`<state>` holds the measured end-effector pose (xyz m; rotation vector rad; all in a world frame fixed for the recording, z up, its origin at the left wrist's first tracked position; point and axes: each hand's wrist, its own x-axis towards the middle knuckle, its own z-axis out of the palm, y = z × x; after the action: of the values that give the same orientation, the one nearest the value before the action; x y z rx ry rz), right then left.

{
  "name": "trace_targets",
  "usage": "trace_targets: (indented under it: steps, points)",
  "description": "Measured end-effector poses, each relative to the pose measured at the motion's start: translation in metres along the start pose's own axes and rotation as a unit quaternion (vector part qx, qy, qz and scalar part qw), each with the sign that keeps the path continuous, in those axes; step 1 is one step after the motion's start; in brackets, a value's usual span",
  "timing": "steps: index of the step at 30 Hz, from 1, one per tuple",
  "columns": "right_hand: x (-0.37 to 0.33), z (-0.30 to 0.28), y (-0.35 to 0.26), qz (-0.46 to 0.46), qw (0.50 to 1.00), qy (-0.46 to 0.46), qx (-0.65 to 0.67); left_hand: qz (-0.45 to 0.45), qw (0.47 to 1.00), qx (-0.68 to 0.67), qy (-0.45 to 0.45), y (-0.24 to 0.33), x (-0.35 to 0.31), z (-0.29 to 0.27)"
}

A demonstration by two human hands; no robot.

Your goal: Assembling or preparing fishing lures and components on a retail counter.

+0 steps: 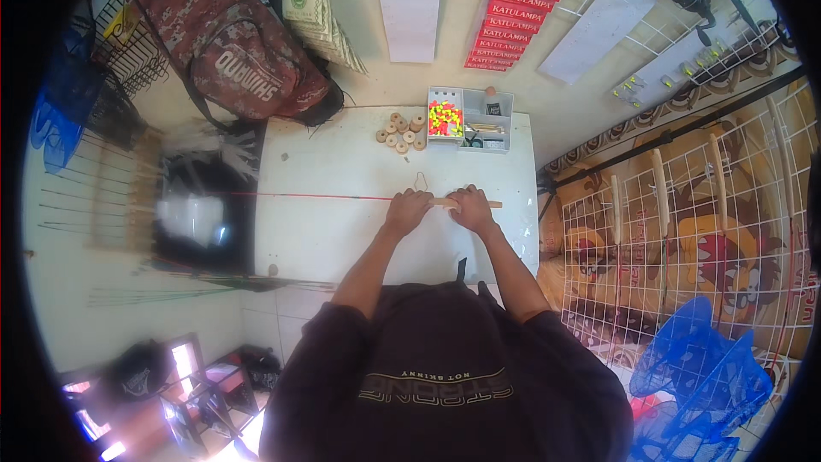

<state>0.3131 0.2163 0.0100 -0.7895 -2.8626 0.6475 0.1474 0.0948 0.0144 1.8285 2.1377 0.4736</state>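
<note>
Above the white table, a thin fishing rod [342, 198] with a red shaft and a light wooden-looking handle [494, 204] lies crosswise in front of me. My left hand [409, 210] is closed round the rod where the red shaft meets the handle. Close beside it, my right hand [469, 206] grips the handle, whose butt end sticks out to the right. The shaft runs left past the table's edge. Just beyond my left hand, a small loop of thin cord [420, 180] rests on the tabletop.
Cork-like rings [400, 130] cluster at the table's [325, 239] back. A grey divided box [487, 124] with bright red and yellow beads stands beside them. A camouflage rod bag [256, 77] hangs at back left. Rods hang on a wire rack [684, 231] at right, near blue nets [701, 376].
</note>
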Motion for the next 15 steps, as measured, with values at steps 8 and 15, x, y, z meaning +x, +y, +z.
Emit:
trace_targets:
  steps: [8,15]
  points:
    - [-0.003,-0.001,0.002,0.003,0.992,0.018,0.129,0.014,1.0,-0.012,0.015,-0.001,-0.004,0.002]
    - [-0.001,-0.01,-0.004,0.029,0.99,-0.011,0.14,0.022,0.999,-0.017,0.027,0.005,-0.001,0.004]
